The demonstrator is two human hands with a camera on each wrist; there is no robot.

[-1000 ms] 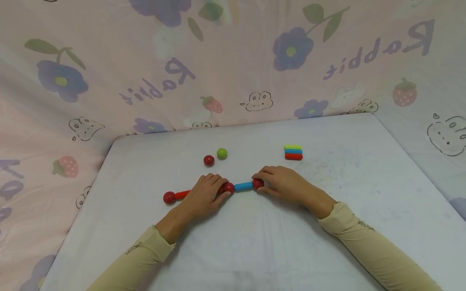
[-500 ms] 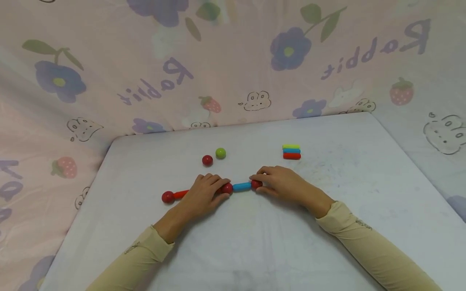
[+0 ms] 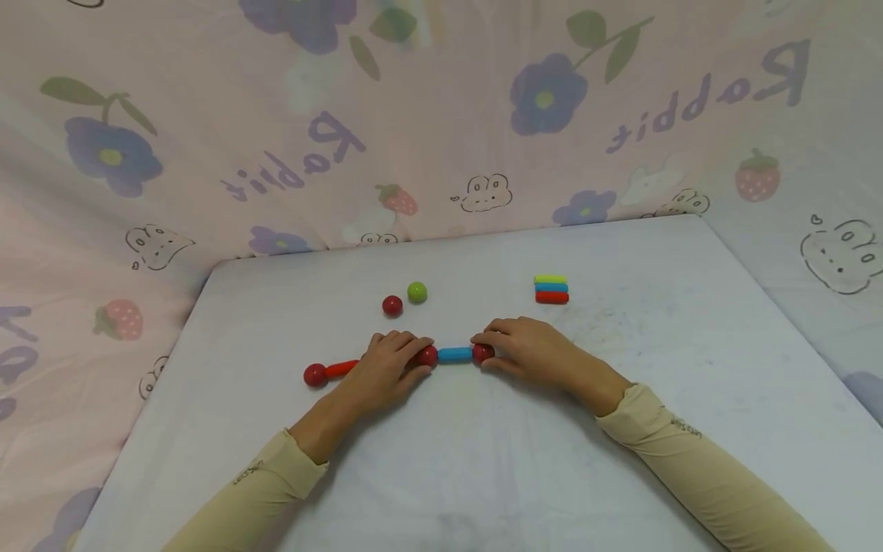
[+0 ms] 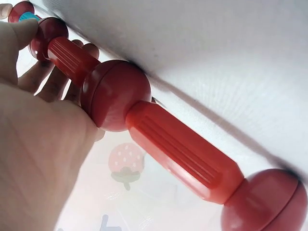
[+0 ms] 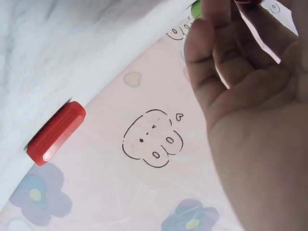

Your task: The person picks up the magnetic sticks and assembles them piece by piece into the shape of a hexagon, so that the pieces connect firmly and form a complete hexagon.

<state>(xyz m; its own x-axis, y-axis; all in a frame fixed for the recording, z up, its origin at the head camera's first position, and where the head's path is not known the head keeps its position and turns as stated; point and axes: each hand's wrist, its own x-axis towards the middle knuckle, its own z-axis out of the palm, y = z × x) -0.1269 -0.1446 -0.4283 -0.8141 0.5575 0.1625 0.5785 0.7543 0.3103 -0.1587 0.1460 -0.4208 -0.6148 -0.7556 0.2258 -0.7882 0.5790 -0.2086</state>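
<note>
A chain of red balls joined by rods lies across the middle of the table in the head view. My left hand [image 3: 388, 369] grips it around the red ball [image 3: 428, 356] left of the blue rod [image 3: 455, 354], covering part of the chain. My right hand [image 3: 531, 351] pinches the red end ball [image 3: 483, 353] at the blue rod's other end. In the left wrist view, a red rod [image 4: 185, 151] links a middle red ball [image 4: 115, 95] to the left end ball [image 4: 264, 204]. The right wrist view shows my right palm; the held ball is mostly out of frame.
Behind the chain sit a loose red ball [image 3: 392, 306] and a green ball [image 3: 417, 292]. Yellow, blue and red rods [image 3: 552, 297] lie side by side at the back right. A patterned curtain [image 3: 428, 115] hangs along the table's far edge.
The blue rod lies slightly more level than a second ago. Both hands keep their hold with little movement, and the head view has shifted a little.
</note>
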